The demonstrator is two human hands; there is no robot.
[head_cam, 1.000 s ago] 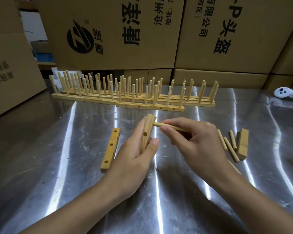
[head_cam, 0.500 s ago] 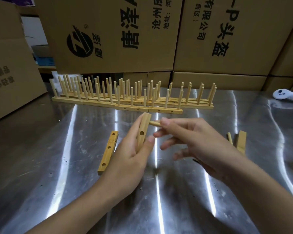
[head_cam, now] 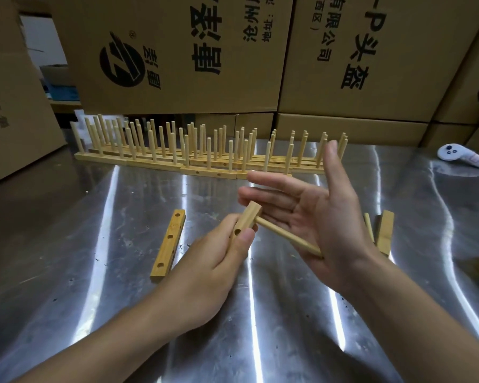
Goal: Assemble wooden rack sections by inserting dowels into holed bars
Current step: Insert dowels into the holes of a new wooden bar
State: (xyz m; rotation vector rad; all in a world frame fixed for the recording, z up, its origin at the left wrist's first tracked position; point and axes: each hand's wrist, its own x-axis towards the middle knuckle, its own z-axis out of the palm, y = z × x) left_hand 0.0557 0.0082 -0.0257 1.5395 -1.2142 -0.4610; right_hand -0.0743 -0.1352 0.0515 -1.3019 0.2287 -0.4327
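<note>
The left hand [head_cam: 205, 272] holds the holed bar [head_cam: 249, 218] clear of the counter [head_cam: 94, 299], its grip wrapped round the lower part so that the upper holes are exposed; one dowel [head_cam: 285, 235] sits in the top hole and projects sideways toward the right hand [head_cam: 324, 217]; that grip is wide, fingers straight, the heel of the palm at the dowel's free end, probably to drive it home. Cartons [head_cam: 177, 64] behind carry "沧州", "有限公司" and "头盔"; finished rack sections [head_cam: 208, 172] stand beneath them.
</note>
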